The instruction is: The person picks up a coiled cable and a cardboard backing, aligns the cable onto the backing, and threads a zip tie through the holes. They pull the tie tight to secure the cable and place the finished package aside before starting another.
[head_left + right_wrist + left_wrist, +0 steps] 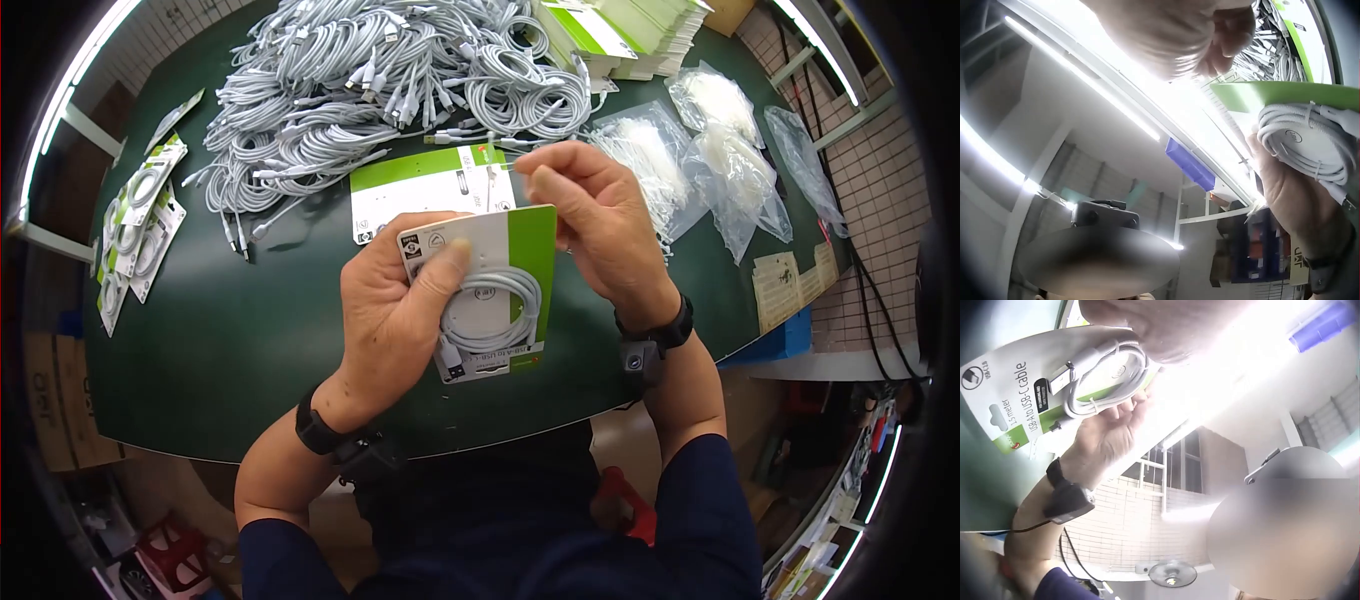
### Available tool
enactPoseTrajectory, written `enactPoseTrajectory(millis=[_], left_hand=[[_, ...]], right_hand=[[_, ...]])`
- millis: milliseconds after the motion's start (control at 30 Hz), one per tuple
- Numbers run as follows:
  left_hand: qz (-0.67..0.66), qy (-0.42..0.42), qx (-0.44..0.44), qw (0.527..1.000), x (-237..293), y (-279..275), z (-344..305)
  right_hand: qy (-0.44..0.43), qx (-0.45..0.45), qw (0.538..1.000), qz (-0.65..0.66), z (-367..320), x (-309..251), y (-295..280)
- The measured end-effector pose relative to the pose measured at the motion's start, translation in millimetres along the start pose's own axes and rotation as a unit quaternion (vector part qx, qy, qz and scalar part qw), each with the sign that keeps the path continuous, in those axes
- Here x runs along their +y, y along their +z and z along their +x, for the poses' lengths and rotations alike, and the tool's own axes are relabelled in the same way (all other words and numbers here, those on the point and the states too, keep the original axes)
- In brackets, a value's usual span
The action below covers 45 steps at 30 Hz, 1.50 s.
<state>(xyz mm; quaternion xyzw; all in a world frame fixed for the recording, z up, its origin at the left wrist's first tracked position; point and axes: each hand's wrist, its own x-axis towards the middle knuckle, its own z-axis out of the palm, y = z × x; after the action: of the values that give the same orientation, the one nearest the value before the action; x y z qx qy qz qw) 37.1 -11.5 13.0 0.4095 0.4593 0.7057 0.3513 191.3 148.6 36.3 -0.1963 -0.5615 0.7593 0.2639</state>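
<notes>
My left hand (385, 315) grips a white and green cardboard package card (531, 245) by its left side, thumb across the front. On the card's face lies a coiled white USB cable (533, 300), bound with small ties; the left wrist view shows its metal USB-A plug (1060, 379) and the printed label. My right hand (605, 215) is at the card's upper right corner, fingers curled, thumb and forefinger pinching a thin white cable tie (508, 166) at the card's back edge. Another flat card (385, 185) lies on the table behind.
A big heap of white cables (330, 100) covers the back of the green table (240, 350). Stacked cards (660, 30) stand at the back right. Plastic bags of white cable ties (640, 160) lie at the right. Several cards with cables (140, 215) are piled at the left.
</notes>
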Motion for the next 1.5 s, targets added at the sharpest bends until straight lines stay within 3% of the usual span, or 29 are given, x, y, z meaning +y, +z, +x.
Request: enactPoseTrajectory(millis=[67,100,167,200,300,433,600,700,933,1267,1500], left_hand=[[-0.055,-0.04,0.028,0.997,-11,-6,6],[-0.083,-0.06,0.043,0.994,-15,-9,9],[-0.098,-0.066,0.063,0.991,-21,-13,14],[-0.112,-0.075,0.075,0.988,-23,-14,16],[-0.122,-0.085,0.088,0.985,-29,-18,17],[-0.114,-0.094,0.074,0.986,-33,-20,15],[-0.091,-0.083,0.057,0.991,-32,-20,15],[-0.059,-0.068,0.038,0.995,-27,-20,13],[0.0,-0.07,-0.031,0.997,-19,-21,14],[-0.072,-0.093,-0.001,0.993,-25,-17,13],[-0.158,-0.121,0.033,0.979,-23,-24,20]], right_hand=[[-0.037,0.029,0.999,-0.011,4,1,-4],[-0.138,0.007,0.983,-0.125,3,1,-4],[-0.33,-0.038,0.88,-0.339,1,3,-1],[-0.331,-0.045,0.879,-0.34,1,4,3],[-0.454,-0.094,0.713,-0.526,1,15,24],[-0.464,-0.065,0.678,-0.566,4,30,25],[-0.462,-0.047,0.667,-0.583,3,29,32],[-0.465,-0.026,0.711,-0.527,7,33,32],[-0.458,0.011,0.712,-0.532,9,31,23],[-0.441,0.022,0.738,-0.51,8,33,17],[-0.484,-0.032,0.738,-0.469,0,28,28]])
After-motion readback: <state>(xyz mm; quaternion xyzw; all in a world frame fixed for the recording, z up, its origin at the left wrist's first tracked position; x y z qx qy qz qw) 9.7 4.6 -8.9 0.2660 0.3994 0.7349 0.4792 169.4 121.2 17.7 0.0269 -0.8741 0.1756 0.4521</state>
